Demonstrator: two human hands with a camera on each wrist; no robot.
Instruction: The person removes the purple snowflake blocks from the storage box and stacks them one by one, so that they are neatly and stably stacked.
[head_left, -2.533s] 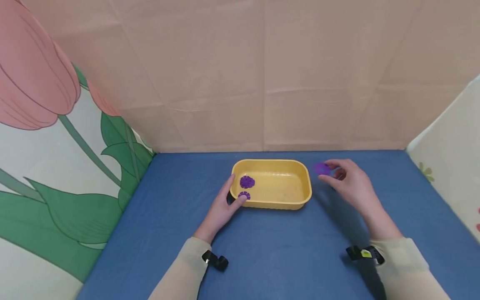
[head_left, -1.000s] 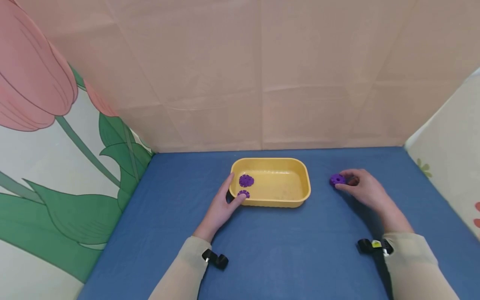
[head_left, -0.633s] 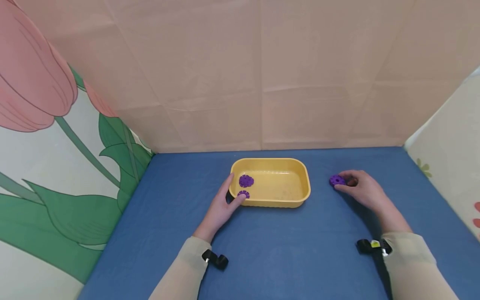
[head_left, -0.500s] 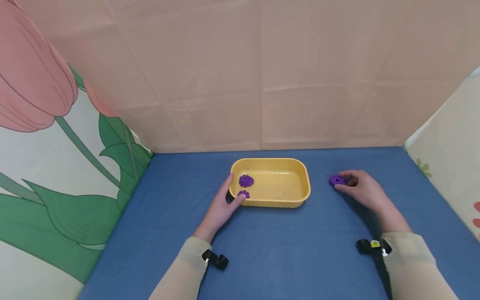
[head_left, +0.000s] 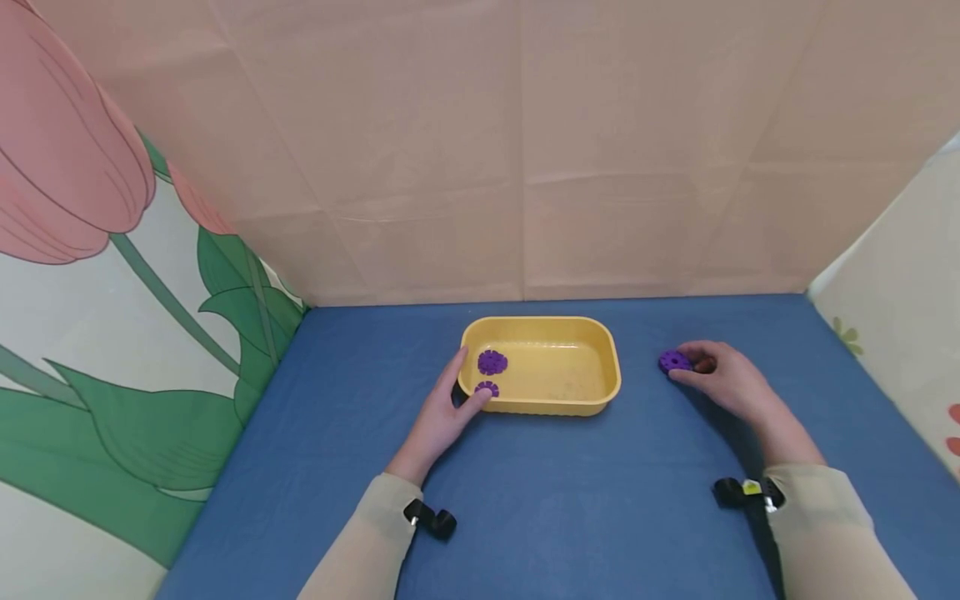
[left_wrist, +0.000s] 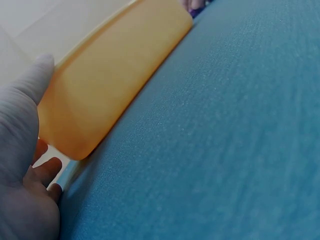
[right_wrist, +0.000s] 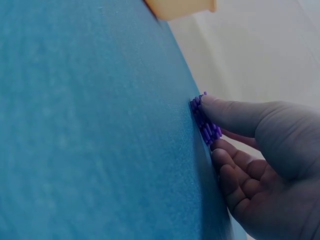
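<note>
A shallow yellow plastic basket [head_left: 570, 407] sits on the blue table. My left hand [head_left: 440, 417] holds its near left corner, thumb over the rim and fingers along the outer left side. Inside, at the left end, lie purple notched snowflake discs [head_left: 492, 362], with another purple disc [head_left: 487, 387] partly under the thumb. To the right of the basket, my right hand [head_left: 723, 379] pinches a small stack of purple snowflake discs [head_left: 674, 361] between thumb and fingers. In the right wrist view that stack [right_wrist: 206, 122] touches the table or sits just at its surface.
The blue cloth [head_left: 555, 500] covers the table, which ends at a beige wall [head_left: 525, 167] behind the basket. A flower-printed panel [head_left: 165, 333] stands on the left, a pale panel [head_left: 900, 317] on the right. Each wrist wears a black camera band [head_left: 430, 520].
Since the oldest frame, my right hand has moved right and down to the table with the purple discs, away from the basket. Over the last half second, both hands stay still.
</note>
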